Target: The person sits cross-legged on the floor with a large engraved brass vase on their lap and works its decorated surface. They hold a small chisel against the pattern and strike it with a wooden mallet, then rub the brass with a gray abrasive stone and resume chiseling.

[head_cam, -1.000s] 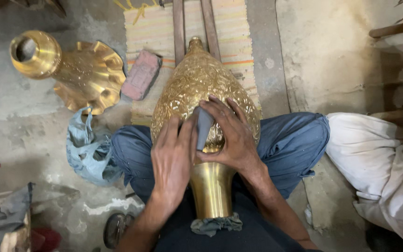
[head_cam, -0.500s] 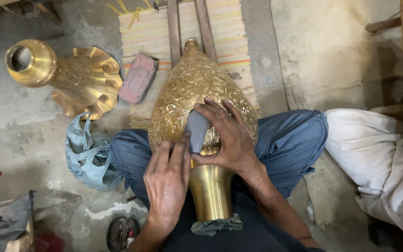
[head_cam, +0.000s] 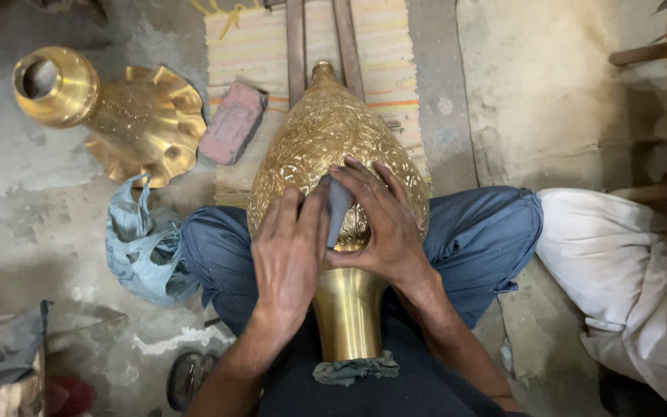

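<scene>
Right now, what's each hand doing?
Left hand: flat and open, pressing on the engraved golden brass vase.
Right hand: fingers bent, holding a small grey cloth against the vase.
</scene>
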